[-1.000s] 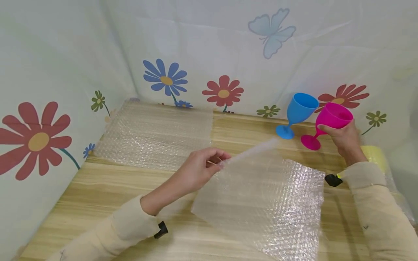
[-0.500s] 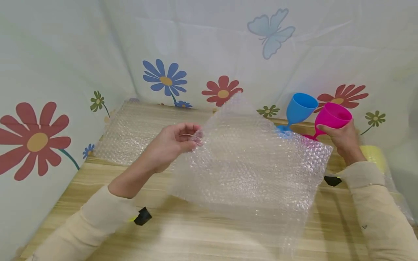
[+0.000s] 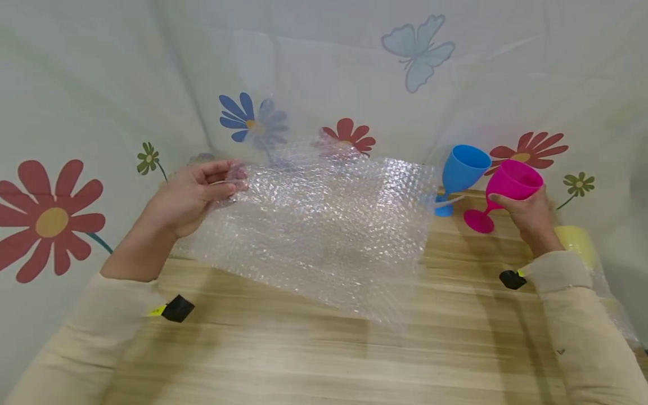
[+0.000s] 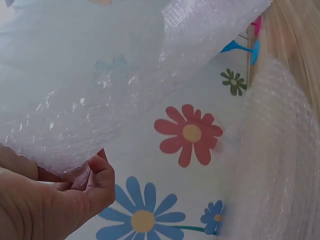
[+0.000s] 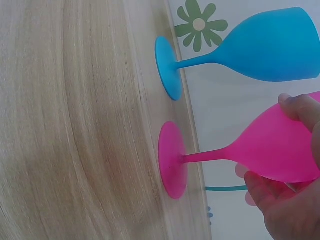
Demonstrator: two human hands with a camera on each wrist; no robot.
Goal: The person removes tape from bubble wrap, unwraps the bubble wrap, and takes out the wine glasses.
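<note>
My left hand [image 3: 177,199] pinches one corner of a clear bubble wrap sheet [image 3: 324,225], which hangs in the air over the table. In the left wrist view, thumb and fingers close on the bunched corner of that sheet. At the right, my right hand [image 3: 530,216] grips the bowl of a pink goblet [image 3: 515,179], whose foot appears to be on the table. Just left of it a blue goblet [image 3: 460,167] stands upright; the lifted sheet's edge passes by its stem. The right wrist view shows both goblets' stems and feet plainly.
Another bubble wrap piece [image 4: 285,165] lies on the wooden table [image 3: 304,354] at the back left, mostly behind the lifted sheet. A yellow item with clear plastic [image 3: 577,244] lies beyond my right forearm. A flower-printed cloth [image 3: 324,67] hangs along the back and left.
My left hand has moved left and up, lifting the bubble wrap and drawing it from the right side towards the back left. My right hand has stayed on the pink goblet.
</note>
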